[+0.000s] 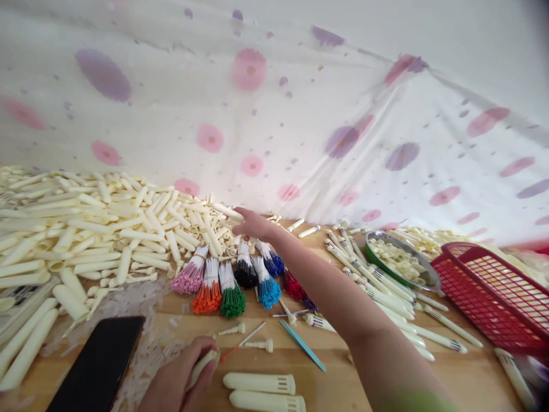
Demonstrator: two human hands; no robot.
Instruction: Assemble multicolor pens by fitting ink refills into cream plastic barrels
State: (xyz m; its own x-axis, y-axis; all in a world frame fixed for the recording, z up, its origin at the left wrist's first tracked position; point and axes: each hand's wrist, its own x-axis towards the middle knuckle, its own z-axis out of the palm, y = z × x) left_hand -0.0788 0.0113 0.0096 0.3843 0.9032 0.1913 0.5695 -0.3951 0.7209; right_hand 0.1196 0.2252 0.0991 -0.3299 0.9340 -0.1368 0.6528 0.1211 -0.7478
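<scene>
My right hand (pixel 253 224) reaches far forward over the table, fingers closing on a cream pen barrel (pixel 226 211) at the edge of a big heap of cream barrels (pixel 98 229). My left hand (pixel 182 375) rests near the front edge, closed on another cream barrel (pixel 203 361). Bundles of coloured refills (pixel 231 280) in pink, orange, green, black, blue and red lie between the hands. Two cream barrels (pixel 259 392) lie beside my left hand.
A black phone (pixel 98 366) lies at the front left. A green-rimmed bowl of small cream parts (pixel 398 260) and a red mesh basket (pixel 493 292) stand at the right, with assembled pens (pixel 386 286) beside them. A spotted sheet (pixel 274 114) hangs behind.
</scene>
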